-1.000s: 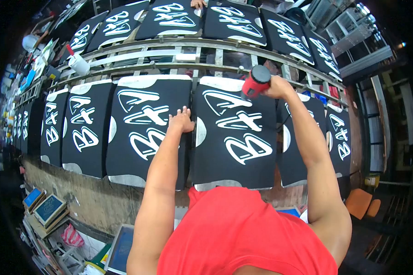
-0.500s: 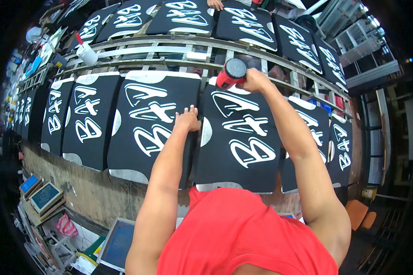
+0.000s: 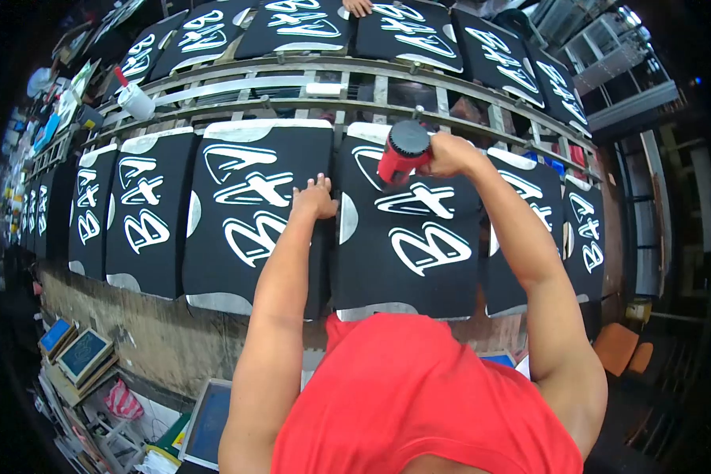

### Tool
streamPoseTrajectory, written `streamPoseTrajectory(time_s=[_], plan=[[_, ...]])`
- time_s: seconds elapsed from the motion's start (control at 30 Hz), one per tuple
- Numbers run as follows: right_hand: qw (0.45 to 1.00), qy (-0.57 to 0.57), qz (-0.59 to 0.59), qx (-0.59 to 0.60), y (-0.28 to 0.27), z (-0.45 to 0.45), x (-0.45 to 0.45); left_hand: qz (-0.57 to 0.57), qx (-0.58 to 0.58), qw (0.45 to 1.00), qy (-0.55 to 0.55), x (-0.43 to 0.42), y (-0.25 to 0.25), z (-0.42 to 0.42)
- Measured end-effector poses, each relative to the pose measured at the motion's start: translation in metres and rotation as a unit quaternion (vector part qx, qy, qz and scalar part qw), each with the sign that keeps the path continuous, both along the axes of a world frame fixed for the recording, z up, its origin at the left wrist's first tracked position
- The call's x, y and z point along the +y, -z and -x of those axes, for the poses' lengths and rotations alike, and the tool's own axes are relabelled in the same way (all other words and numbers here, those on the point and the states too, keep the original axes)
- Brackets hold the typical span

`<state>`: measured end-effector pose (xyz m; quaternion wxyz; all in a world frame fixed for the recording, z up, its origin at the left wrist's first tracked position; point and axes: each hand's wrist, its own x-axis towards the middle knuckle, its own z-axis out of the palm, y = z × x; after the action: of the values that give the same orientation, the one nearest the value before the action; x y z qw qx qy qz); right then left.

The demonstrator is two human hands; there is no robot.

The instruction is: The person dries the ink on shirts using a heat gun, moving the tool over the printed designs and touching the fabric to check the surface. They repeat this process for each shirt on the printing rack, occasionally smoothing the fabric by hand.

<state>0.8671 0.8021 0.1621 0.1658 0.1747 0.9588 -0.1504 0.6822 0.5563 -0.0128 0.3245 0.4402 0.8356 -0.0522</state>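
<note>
My right hand is closed around the handle of a red heat gun with a dark round rear cap. The gun is over the upper part of a black fabric piece printed with large white letters; its nozzle is hard to make out against the cloth. On the right edge of the neighbouring black fabric piece, which bears the same lettering, my left hand rests palm down, fingers spread, holding nothing. Silvery board surface shows around the edges of both pieces.
More printed black pieces line both sides of a metal rail frame. A white container with a red handle stands on the rails. Another person's hand is at the far row. Framed screens lie lower left.
My right hand has brought the heat gun nearer to me and slightly right, down over the lettering. My left hand stays on its fabric piece. The whole view has shifted slightly.
</note>
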Motion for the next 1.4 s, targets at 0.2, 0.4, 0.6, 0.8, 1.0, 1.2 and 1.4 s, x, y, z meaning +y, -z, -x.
streamPoseTrajectory(time_s=[0.2,0.4,0.6,0.8,1.0,1.2,1.4], plan=[[0.997,0.068,-0.047,-0.008,0.006,-0.054,0.013,-0.002,0.014,1.0,0.0,0.001,0.009,-0.001],[0.987,0.15,-0.055,0.033,0.012,-0.087,0.037,-0.005,0.011,1.0,-0.008,0.002,-0.001,-0.006],[0.982,0.186,-0.038,0.008,0.013,-0.128,0.051,0.001,0.01,1.0,-0.008,0.002,-0.001,-0.006],[0.974,0.218,-0.063,0.014,0.011,-0.156,0.062,0.004,0.01,1.0,-0.011,0.002,-0.003,-0.006],[0.972,0.232,-0.044,-0.016,0.001,-0.159,0.07,0.01,0.008,1.0,-0.013,0.003,-0.007,-0.008],[0.978,0.209,0.006,0.016,0.02,-0.138,0.061,0.005,0.004,1.0,-0.018,0.002,-0.008,-0.009],[0.977,0.211,0.014,-0.006,0.011,-0.104,0.04,0.0,0.003,1.0,-0.021,0.001,-0.007,-0.009]])
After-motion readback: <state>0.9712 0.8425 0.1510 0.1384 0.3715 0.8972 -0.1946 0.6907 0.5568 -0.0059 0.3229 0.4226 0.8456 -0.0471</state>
